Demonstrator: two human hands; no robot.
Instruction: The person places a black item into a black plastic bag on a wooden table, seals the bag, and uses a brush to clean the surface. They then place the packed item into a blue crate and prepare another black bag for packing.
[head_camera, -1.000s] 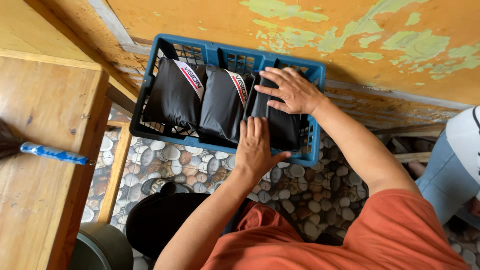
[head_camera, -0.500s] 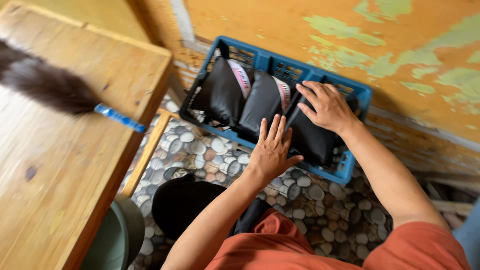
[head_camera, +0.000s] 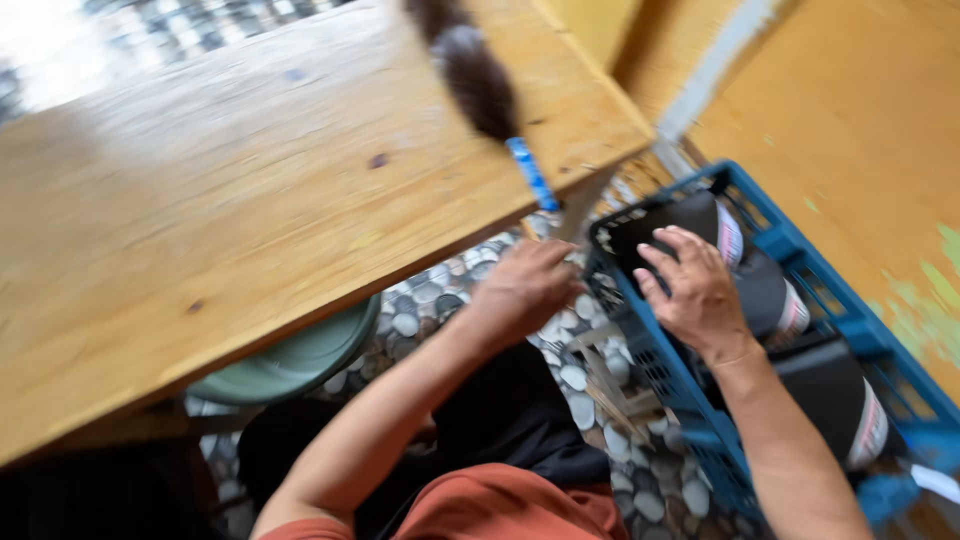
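Beside the wooden desk (head_camera: 250, 200), the right hand (head_camera: 695, 290) rests with fingers released over black pouches (head_camera: 770, 290) in a blue lattice crate (head_camera: 850, 330); the left hand (head_camera: 525, 285), loosely curled, holds nothing beneath a feather duster (head_camera: 480, 80).

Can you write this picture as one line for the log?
left hand: near crate edge | right hand: on black bags | blue crate | feather duster: on table

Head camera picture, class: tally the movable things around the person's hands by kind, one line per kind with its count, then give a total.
Blue plastic crate: 1
Black pouches in the crate, first, second, third: 3
Feather duster with blue handle on the wooden table: 1
Green stool under the table: 1
Total: 6
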